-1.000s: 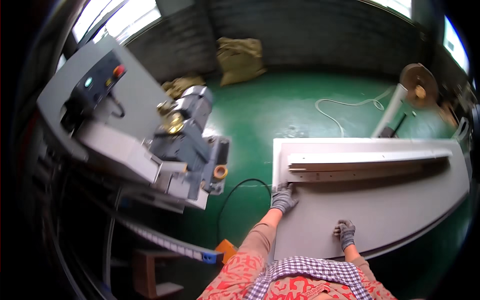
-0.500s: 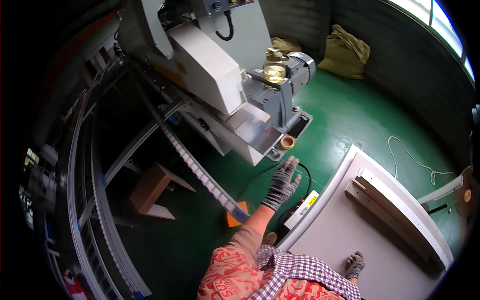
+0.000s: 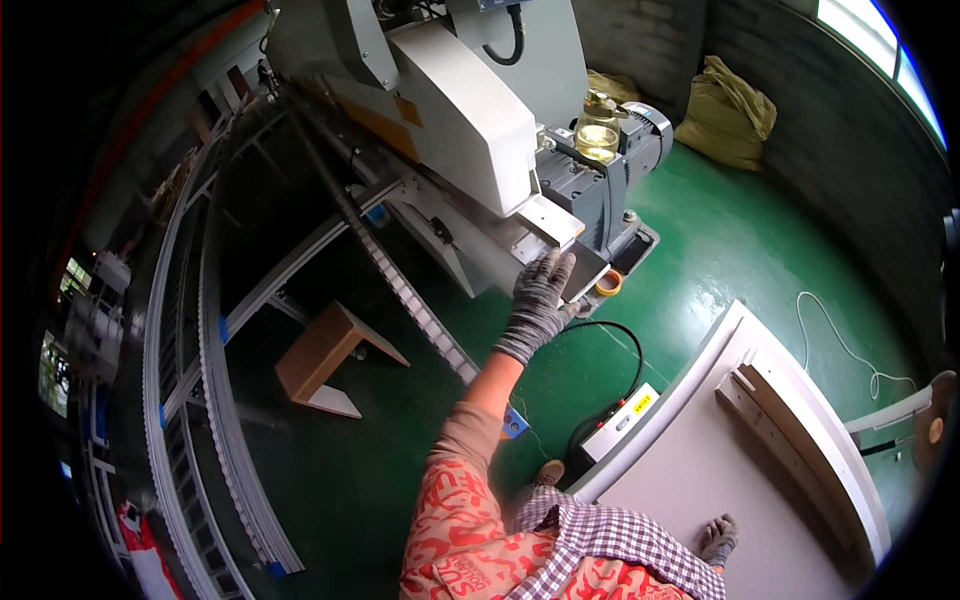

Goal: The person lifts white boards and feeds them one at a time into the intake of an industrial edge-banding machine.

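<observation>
My left hand (image 3: 540,308), in a grey striped knit glove, reaches forward with its fingers stretched out. Its fingertips are at the outlet end of a large machine, by the end of a white panel piece (image 3: 550,220) with a brown edge. Whether they touch the panel or the metal plate (image 3: 588,272) beside it, I cannot tell. No object shows in that hand. Low on the right, my right hand (image 3: 718,540), gloved alike, lies with fingers extended on a grey-beige board (image 3: 660,480). A long white-edged piece with a brown side (image 3: 800,430) rests on this board.
The machine's white cover (image 3: 470,110) rises ahead, beside a grey motor (image 3: 645,140) and a jar of yellowish liquid (image 3: 597,138). A roller rail (image 3: 420,315) runs left of my arm. An L-shaped board piece (image 3: 330,355) and a white box with a black cable (image 3: 620,420) are on the green floor.
My left hand has moved forward from above the floor to the machine's outlet end. The view has shifted, so the machine sits farther right. My right hand stays on the board.
</observation>
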The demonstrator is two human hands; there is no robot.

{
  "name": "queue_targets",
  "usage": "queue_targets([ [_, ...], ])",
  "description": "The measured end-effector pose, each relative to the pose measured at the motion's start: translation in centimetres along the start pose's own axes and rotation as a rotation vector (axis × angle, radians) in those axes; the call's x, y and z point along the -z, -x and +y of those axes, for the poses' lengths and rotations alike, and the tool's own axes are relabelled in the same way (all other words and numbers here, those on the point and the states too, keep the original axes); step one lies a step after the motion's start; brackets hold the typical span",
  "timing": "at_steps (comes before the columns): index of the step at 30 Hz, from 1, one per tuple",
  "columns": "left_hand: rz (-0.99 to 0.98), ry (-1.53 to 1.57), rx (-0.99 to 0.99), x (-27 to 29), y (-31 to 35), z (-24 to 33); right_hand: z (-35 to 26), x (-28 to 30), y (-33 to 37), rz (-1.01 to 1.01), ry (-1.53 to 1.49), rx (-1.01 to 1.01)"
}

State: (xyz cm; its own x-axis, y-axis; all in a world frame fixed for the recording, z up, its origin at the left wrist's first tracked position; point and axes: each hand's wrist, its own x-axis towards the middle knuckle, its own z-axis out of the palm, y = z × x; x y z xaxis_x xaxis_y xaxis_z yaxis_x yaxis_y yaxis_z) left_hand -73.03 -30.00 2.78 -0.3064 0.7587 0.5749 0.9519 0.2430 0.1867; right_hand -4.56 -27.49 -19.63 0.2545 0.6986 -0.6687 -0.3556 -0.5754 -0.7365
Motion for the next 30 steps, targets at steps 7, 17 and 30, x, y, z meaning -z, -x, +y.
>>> queue_targets([
  [7,-0.111,-0.098,-0.036,-1.4,-0.6,-2.7,-0.4,-0.6,1.0,0.033,0.044,-0.024],
  [17,-0.469,-0.188,-0.035,-4.2,-5.4,-2.2,0.6,0.1,2.0,0.128,-0.026,-0.033],
  [30,-0.635,0.009,-0.606,-14.5,-11.5,1.9,0.4,-3.6,8.4,-0.090,0.164,-0.125],
])
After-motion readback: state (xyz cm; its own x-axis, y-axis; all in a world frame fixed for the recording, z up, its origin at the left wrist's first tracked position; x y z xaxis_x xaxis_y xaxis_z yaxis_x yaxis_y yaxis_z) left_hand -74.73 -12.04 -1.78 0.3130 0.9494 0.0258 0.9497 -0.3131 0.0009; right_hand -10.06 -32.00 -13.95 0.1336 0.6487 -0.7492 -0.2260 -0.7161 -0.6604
